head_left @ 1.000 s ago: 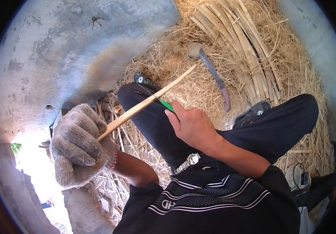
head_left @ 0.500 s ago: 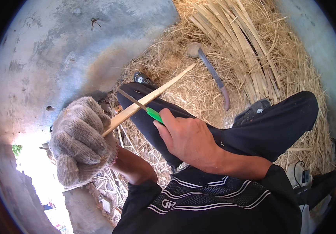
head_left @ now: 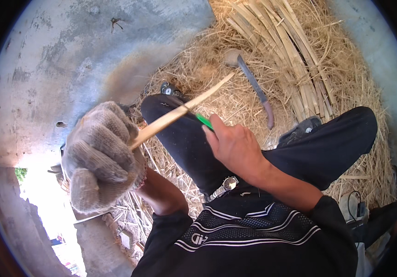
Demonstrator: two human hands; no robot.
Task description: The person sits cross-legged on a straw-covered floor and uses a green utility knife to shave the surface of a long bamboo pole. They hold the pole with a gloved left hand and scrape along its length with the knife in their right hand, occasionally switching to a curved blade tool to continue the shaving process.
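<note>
My left hand (head_left: 104, 157), in a grey knitted glove, is closed around the thick end of a pale bamboo strip (head_left: 164, 121). The strip slants up and away to the right, its thin end over the straw. In my bare right hand (head_left: 240, 152) is a small knife (head_left: 204, 122) with a green handle. Its blade meets the strip near the middle, and most of the blade is hidden behind the wood. Beneath both hands are my legs in dark trousers (head_left: 180, 138), bent and spread.
Straw-like shavings (head_left: 198, 69) cover the floor. A machete (head_left: 256, 87) with a brown handle lies ahead, its tip by a rounded stone (head_left: 231, 57). Split bamboo strips (head_left: 295, 60) form a pile at far right. A concrete wall (head_left: 69, 69) rises at left. A silver watch (head_left: 229, 183) shows at my waist.
My right hand and the knife have moved right and slightly up along the bamboo strip, toward its thin end. My left hand has risen a little, and the watch has come into view.
</note>
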